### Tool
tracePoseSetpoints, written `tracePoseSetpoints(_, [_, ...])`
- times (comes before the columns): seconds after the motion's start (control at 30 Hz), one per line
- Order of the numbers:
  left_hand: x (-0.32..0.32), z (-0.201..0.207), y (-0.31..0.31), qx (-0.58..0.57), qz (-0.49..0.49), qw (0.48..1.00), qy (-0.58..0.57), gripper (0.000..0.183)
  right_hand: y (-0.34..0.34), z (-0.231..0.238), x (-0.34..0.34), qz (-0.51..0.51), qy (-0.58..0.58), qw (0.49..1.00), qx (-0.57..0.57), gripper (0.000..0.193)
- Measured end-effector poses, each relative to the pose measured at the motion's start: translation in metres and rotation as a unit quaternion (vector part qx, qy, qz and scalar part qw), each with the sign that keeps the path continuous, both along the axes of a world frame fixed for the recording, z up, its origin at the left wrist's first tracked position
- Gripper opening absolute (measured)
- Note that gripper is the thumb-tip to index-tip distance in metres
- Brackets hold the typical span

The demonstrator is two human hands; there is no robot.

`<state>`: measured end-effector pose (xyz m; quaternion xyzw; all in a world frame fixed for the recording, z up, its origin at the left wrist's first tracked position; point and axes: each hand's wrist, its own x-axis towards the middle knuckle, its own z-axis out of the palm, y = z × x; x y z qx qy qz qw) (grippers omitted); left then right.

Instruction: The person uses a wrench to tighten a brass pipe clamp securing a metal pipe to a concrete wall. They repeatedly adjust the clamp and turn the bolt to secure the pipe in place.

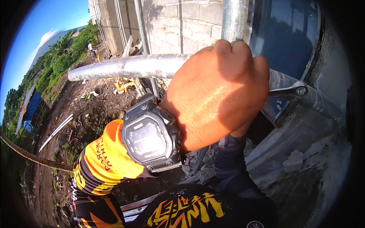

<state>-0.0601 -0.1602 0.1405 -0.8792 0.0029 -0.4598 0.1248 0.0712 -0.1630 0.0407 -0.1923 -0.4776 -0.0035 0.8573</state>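
Note:
My left hand (222, 89), with a black digital watch (148, 138) on its wrist, is closed in a fist over the meeting of two grey metal pipes. One pipe (125, 66) runs sideways behind the fist; the upright pipe (234, 21) rises above the knuckles. The ring end of a combination wrench (296, 90) sticks out to the right of the fist, in front of the sideways pipe. The rest of the wrench is hidden, so which hand grips it cannot be made out. Of my right hand (242, 130), only a small part near the wrist shows below the left; its fingers are hidden.
A grey block wall (182, 26) stands behind the pipes, with a dark blue panel (289, 34) at the right. Rough concrete (304, 148) lies at lower right. Rubble, a yellow pipe fitting (123, 86) and a white strip (56, 132) lie below. A person (91, 49) stands far off.

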Motion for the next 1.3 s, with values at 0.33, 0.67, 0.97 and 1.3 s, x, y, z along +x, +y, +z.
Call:
tracePoseSetpoints(0.33, [-0.005,0.002,-0.01,-0.036,0.017,0.999,0.01,0.013,-0.009,0.009,-0.011,0.004,0.01,1.0,0.001,0.061])
tracePoseSetpoints(0.67, [-0.006,-0.006,0.012,-0.126,-0.041,0.987,-0.095,0.026,-0.011,0.007,-0.007,-0.038,0.014,0.999,-0.032,0.056])
tracePoseSetpoints(0.97, [-0.007,-0.008,0.017,-0.038,-0.036,0.999,0.004,0.027,-0.015,0.009,-0.007,-0.092,0.021,0.988,-0.121,0.078])
tracePoseSetpoints(1.3, [-0.001,-0.115,0.103,-0.621,-0.619,0.481,-0.026,0.061,-0.018,0.008,-0.012,-0.07,0.014,0.997,-0.035,0.071])
